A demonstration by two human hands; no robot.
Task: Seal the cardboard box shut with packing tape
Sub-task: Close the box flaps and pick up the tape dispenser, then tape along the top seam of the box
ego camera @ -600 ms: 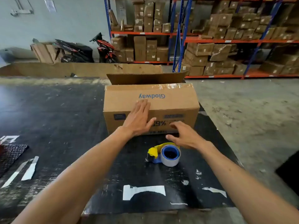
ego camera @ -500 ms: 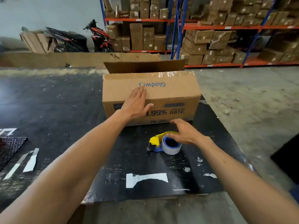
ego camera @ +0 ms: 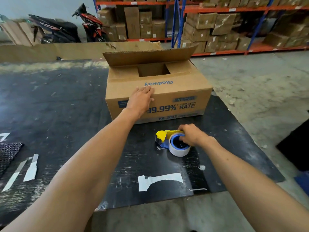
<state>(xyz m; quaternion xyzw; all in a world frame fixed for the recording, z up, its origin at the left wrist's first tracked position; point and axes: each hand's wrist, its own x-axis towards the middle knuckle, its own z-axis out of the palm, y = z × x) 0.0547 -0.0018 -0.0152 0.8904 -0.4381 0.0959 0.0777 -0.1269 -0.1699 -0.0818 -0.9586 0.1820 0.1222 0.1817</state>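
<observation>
Where the left hand (ego camera: 141, 101) lies across the near top edge of the cardboard box (ego camera: 158, 96), it covers the start of the printed figure on the front face, so only "9.99% RATE" reads clearly, and the small blue labels on that face are too blurred to read. Its fingers are together and almost straight, pressed flat on the near flap just below the upside-down "Glodway" lettering; it grips nothing. Beyond those fingers the box is not closed: the far flap (ego camera: 148, 56) stands up and a square gap shows between the side flaps, its inside too dark to make out. Nearer the person than the box and to the right of the left hand, the right hand (ego camera: 192, 135) is curled over the tape dispenser (ego camera: 172, 143), which rests on the black bench (ego camera: 66, 114). Its fingertips hide behind the blue core of the white tape roll and the palm covers the dispenser's handle, so how firmly it grips cannot be told, only that the fingers are bent around it. The yellow guard sticks out to the left of that hand. Both forearms run out of the bottom of the view.
</observation>
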